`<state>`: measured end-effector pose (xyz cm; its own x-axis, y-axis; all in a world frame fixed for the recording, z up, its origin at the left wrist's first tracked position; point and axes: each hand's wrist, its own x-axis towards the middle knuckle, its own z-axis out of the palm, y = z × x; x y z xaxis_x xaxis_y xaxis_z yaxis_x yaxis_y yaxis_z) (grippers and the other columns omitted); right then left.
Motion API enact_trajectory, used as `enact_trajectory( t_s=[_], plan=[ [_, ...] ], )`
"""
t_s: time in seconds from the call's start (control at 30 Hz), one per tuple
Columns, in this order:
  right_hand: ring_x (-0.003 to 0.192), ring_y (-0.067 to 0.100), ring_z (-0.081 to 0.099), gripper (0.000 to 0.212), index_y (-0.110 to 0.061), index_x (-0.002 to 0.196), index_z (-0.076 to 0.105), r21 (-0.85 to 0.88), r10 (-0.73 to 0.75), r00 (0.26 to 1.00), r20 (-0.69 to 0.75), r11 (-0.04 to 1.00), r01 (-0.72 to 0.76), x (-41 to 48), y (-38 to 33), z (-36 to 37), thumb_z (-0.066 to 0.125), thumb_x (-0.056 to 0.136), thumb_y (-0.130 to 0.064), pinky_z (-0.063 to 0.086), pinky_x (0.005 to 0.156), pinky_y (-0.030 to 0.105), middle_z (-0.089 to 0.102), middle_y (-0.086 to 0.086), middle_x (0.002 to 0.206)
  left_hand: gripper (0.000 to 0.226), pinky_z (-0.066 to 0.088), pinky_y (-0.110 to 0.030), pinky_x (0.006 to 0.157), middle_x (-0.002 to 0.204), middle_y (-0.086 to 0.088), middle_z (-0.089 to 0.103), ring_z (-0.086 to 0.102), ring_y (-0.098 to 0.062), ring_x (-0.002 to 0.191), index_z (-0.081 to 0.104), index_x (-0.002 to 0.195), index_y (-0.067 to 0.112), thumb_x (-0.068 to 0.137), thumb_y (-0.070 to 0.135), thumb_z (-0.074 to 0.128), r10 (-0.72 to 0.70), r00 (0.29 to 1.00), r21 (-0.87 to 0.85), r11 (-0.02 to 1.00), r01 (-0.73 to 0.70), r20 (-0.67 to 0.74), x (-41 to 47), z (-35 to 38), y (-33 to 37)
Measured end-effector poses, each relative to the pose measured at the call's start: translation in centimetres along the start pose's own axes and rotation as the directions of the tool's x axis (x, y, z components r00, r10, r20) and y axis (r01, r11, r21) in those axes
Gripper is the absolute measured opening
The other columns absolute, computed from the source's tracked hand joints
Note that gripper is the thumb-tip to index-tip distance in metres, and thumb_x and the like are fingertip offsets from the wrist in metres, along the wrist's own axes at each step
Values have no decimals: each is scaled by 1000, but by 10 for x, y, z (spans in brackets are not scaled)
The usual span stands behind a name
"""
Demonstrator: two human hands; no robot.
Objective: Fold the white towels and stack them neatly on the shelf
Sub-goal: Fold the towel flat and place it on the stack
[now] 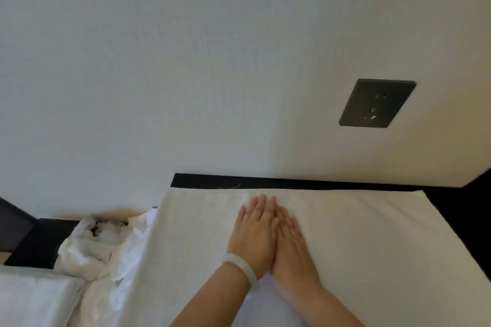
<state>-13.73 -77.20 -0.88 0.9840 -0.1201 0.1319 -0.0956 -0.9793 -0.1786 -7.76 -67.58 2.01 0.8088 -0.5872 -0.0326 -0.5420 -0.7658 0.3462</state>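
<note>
Both hands lie flat, fingers straight and together, gripping nothing. The left hand [255, 231] and right hand [293, 247] press side by side, touching, on a spread white towel [372, 247]. The towel lies under and around the hands on a dark worktop [292, 183], with its far edge just beyond the fingertips, near the wall.

To the left of the hands the towel seems to drop over the worktop's edge. A hard sideways stroke could drag it that way and skew the fold. It would then slide towards the heap of crumpled towels [87, 247] further left and tangle with them. The bangle [243, 268] on the left wrist might snag the cloth as the hands sweep, and uneven pressure would leave a ridge.

No brand, label or writing can be read. The dark wall socket [377, 102], up and to the right of the hands, shows no legible marking.
</note>
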Motion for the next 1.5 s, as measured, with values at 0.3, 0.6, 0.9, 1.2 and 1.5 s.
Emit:
enact_trajectory(
  t_s=[0.3, 0.6, 0.9, 1.2, 1.5],
  plan=[
    [150, 8, -3, 63, -30, 156, 4, -64, 478, 875, 76, 878, -474, -31, 221, -66, 8, 99, -56, -8, 121, 36, -2, -8, 164, 56, 1, -41, 115, 147, -5, 48, 31, -20, 137, 51, 141, 17, 92, 39, 33, 1, 995, 171, 985, 17, -103, 8, 27, -9],
    [150, 8, -5, 80, -31, 157, 6, -127, 318, 942, 108, 944, -304, -21, 237, -64, -7, 88, -70, -9, 121, 36, 0, -8, 164, 58, 7, -38, 114, 152, -3, 41, 33, -19, 140, 45, 145, 18, 94, 40, 31, -8, 990, 196, 980, 36, -140, 9, 33, -14],
    [152, 23, 8, 74, -11, 155, 23, -35, 393, 917, -72, 918, -396, -17, 192, -68, 10, 96, -54, -5, 121, 44, 16, 8, 163, 64, 1, -41, 116, 159, 2, 23, 17, -15, 146, 28, 153, 22, 95, 46, 14, -58, 991, 201, 976, 82, -121, 7, 29, -8],
    [151, 10, -5, 71, -21, 158, 7, -131, 342, 931, 129, 936, -326, -41, 207, -66, 3, 96, -57, -8, 121, 34, 0, -4, 165, 79, -11, -42, 120, 161, 9, -15, -17, -10, 147, -7, 155, 30, 80, 53, -16, -87, 996, 156, 984, 89, -17, 5, 16, 0],
    [141, 22, 39, 60, -24, 147, 43, -57, 83, 986, 147, 996, -75, -107, 94, -52, 31, 96, -53, 16, 113, 48, 38, 0, 154, 60, 14, -62, 109, 159, -1, 28, 19, -26, 146, 32, 150, 31, 98, 55, 17, -55, 998, 237, 970, 56, -12, -79, 10, 0]
  ],
)
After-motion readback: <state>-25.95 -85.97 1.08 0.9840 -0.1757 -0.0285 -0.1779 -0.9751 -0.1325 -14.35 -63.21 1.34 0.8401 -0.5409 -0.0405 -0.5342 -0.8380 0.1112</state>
